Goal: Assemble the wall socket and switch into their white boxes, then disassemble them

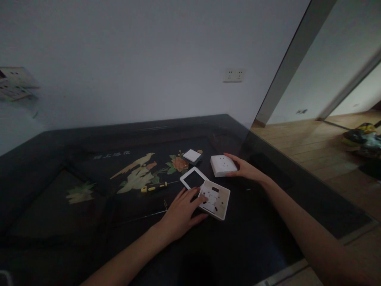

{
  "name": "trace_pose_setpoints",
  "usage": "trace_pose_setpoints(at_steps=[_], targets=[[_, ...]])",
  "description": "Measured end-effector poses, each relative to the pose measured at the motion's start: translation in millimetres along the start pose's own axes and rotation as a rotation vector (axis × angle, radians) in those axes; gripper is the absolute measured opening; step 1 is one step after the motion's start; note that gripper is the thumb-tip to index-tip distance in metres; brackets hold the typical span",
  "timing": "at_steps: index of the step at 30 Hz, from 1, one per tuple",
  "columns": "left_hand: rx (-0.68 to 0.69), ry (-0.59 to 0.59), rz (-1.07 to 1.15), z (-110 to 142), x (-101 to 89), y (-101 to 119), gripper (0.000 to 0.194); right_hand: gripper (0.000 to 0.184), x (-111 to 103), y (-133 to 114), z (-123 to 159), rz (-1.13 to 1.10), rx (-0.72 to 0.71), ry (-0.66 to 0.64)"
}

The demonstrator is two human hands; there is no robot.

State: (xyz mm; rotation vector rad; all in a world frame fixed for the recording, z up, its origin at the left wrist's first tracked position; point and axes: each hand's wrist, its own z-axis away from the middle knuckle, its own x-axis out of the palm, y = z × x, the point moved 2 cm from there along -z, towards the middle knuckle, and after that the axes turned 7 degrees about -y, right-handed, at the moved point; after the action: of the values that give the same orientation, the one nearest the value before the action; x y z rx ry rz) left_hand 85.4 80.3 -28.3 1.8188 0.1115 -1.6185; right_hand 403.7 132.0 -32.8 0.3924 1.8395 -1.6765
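My right hand [242,167] grips a white wall socket [222,164] by its right side, thumb at the near edge and fingers at the far edge. In front of it, my left hand [186,208] touches a white back box [216,202], open side up, with a finger inside its left edge and the thumb at its near side. A white square frame [187,178] lies just beyond my left fingers, touching or nearly touching the box. Behind the frame is a white-topped switch panel [193,155] with a dark underside. Left of it lies a yellow and black screwdriver [154,186].
All this sits on a dark glossy table [244,230] with a bird and flower picture. Small screws [165,204] lie by my left wrist. A double socket [233,75] is on the wall behind. Bags [364,137] rest on the wooden floor at right.
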Motion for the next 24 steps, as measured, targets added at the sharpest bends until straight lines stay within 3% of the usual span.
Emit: trace_pose_setpoints(at_steps=[5,7,14,20,24], targets=[[-0.023,0.030,-0.049,17.7,1.1,-3.0,0.043,0.089,-4.2,2.1,-0.3,0.032,0.018,-0.040],[-0.021,0.044,-0.063,19.9,2.0,-3.0,0.042,0.092,-5.5,2.4,-0.5,0.045,0.026,-0.041],[0.012,0.071,-0.071,17.2,2.2,-4.2,0.042,0.088,-2.0,1.9,0.2,0.079,0.019,-0.005],[-0.009,0.040,-0.055,17.6,-3.2,-4.9,0.055,0.085,-6.1,-8.7,8.7,0.064,0.012,0.058],[-0.017,0.052,-0.017,18.5,-8.3,-4.2,0.060,0.058,-9.1,-34.8,17.0,0.067,0.018,0.203]])
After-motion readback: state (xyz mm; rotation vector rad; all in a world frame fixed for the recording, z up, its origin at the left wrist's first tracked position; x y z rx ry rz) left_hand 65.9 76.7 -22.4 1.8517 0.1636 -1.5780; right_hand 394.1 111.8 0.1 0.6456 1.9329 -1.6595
